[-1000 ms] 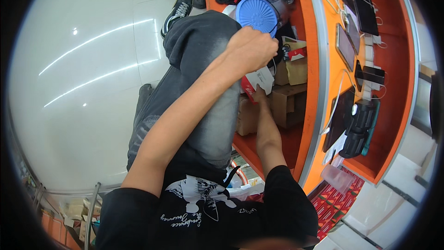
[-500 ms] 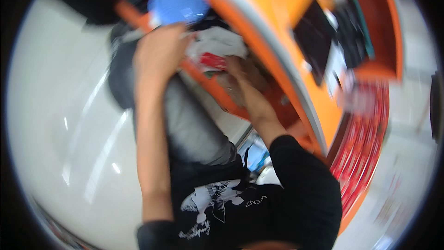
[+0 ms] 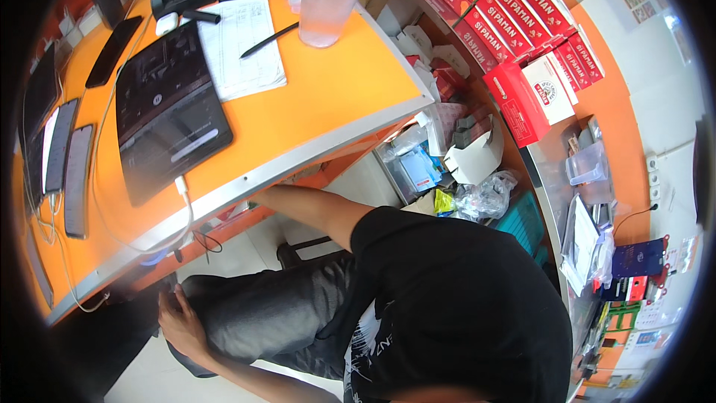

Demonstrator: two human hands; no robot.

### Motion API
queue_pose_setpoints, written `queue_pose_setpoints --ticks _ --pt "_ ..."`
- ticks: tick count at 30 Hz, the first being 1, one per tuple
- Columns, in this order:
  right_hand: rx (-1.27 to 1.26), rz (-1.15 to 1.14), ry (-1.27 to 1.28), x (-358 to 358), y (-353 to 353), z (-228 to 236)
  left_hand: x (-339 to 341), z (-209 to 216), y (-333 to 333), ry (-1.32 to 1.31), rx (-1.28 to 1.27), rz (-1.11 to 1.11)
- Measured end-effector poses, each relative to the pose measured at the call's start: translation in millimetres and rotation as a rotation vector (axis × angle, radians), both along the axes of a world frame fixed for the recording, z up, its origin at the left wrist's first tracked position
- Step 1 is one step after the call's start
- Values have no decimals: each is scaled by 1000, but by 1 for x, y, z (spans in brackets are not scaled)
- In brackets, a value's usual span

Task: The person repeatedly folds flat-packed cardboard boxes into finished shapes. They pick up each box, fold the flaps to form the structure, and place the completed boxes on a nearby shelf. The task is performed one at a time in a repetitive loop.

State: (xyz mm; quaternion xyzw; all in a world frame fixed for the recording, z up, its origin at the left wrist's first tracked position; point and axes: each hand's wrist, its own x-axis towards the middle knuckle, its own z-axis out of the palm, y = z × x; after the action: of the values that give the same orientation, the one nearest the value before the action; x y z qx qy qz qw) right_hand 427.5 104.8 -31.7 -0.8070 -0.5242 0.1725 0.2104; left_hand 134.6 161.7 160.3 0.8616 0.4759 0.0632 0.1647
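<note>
Lying beside the bent knee of the grey trousers point(image 3: 276, 313), the left hand point(image 3: 181, 321) has its fingers loosely bent and slightly apart; I cannot tell whether they pinch anything. Right forearm point(image 3: 321, 209): runs from the sleeve of the black T-shirt point(image 3: 462, 298) to beneath the front edge of the orange desk point(image 3: 321, 97). Right hand hidden there; finger state and contents cannot be told. The trousers lie below the desk edge, knee toward the left hand. A blue object point(image 3: 154, 259) shows in part just under that edge, above the left hand; kind unclear.

Desk top: dark tablet point(image 3: 171, 116), with a white cable point(image 3: 183, 216) whose plug sits at its near edge. Paper sheets point(image 3: 250, 52) just beside the tablet, black pen point(image 3: 268, 41) across them. Translucent plastic cup point(image 3: 332, 0) upright near the desk corner. Black smartphone point(image 3: 113, 52) farther left.

Beyond the desk: stacked red cartons point(image 3: 492, 22); lower down, crumpled clear plastic point(image 3: 488, 198) near a teal basket point(image 3: 522, 224).
</note>
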Motion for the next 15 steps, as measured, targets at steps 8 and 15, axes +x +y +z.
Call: queue_pose_setpoints --ticks 8,15 --pt "462 250 27 -93 -103 92 -4 -23 -3 -597 -450 60" --pt "430 505 -19 -127 -115 142 0 -10 -8 -969 -1037 224"
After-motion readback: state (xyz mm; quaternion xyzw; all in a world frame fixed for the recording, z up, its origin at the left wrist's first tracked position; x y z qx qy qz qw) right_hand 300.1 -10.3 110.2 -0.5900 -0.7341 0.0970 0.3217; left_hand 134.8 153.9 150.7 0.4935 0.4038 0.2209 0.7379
